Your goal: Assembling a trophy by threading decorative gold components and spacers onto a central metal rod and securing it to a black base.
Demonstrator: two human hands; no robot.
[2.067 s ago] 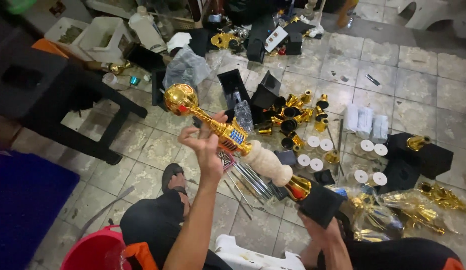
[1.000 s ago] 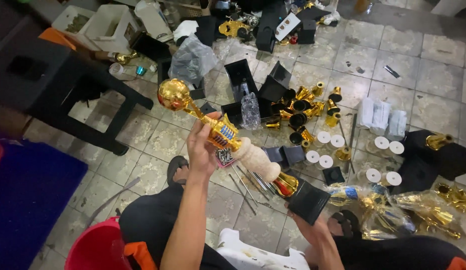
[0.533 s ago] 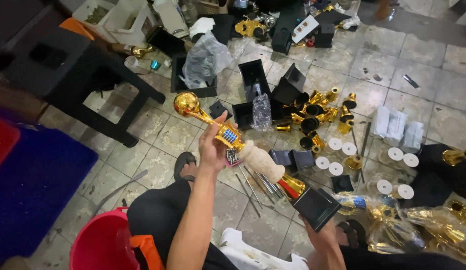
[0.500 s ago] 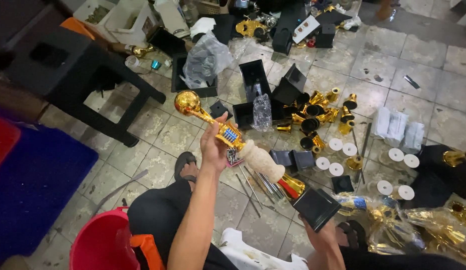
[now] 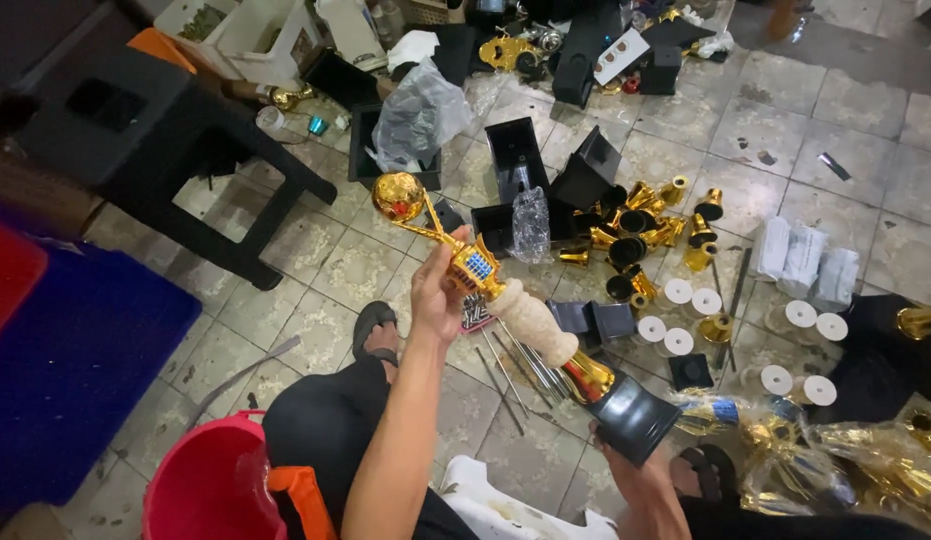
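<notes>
Trophy (image 5: 506,300) hangs tilted between our hands above the tiled floor (image 5: 786,110). Our left hand (image 5: 436,295) is wrapped around its gold upper stem, just below the gold ball on top. Our right hand (image 5: 626,465) grips the black base from underneath. Beyond our left-hand grip lie loose gold cups (image 5: 646,215) and black bases (image 5: 516,160).

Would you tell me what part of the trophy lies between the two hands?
In the head view, a pale column and gold collar lie between left hand and right hand.

right hand (image 5: 626,462) mostly hidden behind trophy base (image 5: 634,418)
</notes>
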